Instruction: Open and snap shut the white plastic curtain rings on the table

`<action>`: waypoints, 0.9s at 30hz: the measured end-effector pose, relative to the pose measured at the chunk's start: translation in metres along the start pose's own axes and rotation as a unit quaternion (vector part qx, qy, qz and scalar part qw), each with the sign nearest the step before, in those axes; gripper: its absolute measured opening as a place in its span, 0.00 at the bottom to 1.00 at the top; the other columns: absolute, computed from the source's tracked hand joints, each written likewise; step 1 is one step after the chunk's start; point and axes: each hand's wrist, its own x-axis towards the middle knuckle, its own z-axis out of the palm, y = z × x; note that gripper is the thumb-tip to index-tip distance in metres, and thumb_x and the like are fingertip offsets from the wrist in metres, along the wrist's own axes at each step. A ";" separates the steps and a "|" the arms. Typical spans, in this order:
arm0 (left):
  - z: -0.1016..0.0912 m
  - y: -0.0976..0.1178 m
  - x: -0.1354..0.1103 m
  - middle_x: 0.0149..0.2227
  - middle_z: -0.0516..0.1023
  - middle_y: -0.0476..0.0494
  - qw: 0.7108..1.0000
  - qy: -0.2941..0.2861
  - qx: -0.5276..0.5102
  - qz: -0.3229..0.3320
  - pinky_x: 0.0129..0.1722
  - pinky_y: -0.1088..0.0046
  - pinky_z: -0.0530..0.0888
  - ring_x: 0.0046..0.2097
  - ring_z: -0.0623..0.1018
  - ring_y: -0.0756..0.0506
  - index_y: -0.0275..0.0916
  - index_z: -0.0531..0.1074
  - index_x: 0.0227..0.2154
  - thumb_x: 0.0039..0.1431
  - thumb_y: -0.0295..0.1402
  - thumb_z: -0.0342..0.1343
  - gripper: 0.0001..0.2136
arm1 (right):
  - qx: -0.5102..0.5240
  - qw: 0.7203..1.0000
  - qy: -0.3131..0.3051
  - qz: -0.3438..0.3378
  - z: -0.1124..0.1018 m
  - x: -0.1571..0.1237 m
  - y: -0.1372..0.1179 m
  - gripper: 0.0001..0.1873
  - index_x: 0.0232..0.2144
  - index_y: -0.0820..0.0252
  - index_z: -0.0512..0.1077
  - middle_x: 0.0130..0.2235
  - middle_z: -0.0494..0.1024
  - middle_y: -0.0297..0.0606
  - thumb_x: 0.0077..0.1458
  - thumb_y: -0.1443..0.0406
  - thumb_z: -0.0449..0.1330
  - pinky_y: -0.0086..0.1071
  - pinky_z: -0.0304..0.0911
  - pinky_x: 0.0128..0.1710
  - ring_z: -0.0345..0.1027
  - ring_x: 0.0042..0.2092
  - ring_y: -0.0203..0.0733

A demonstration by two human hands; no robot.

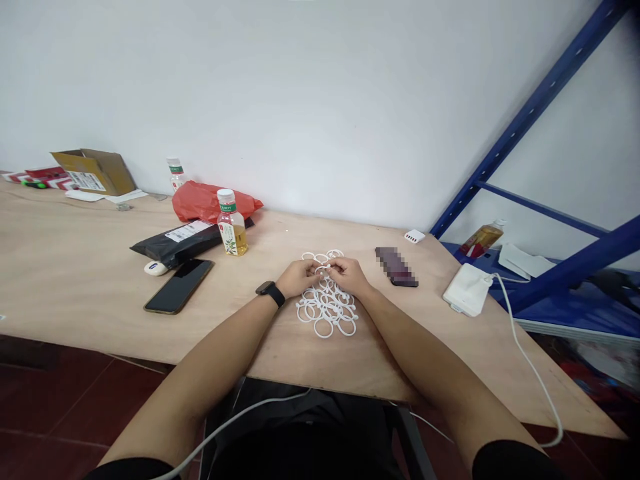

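The left hand point(297, 278) and right hand point(347, 277) pinch a small white plastic ring point(323, 268) closely between them, just above a loose pile of white plastic rings point(327, 308).

The person's left forearm point(215, 367) and right forearm point(425, 360) slant inward from either side, converging in front of the body. The left hand point(297, 278) and right hand point(349, 276) sit close together, backs upward, knuckles curved. Their fingertips point(330, 267) pinch in toward each other at the centre, nearly meeting. The left wrist point(281, 290) stays low, with only a slight bend.
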 end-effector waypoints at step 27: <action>-0.002 -0.006 0.007 0.28 0.80 0.45 0.987 0.012 -0.155 -0.031 0.28 0.77 0.72 0.28 0.77 0.51 0.31 0.76 0.33 0.47 0.31 0.66 0.11 | 0.006 1.000 -0.005 -0.009 -0.004 0.000 -0.003 0.10 0.33 0.60 0.78 0.26 0.77 0.34 0.51 0.67 0.56 0.28 0.59 0.26 0.65 0.25 0.35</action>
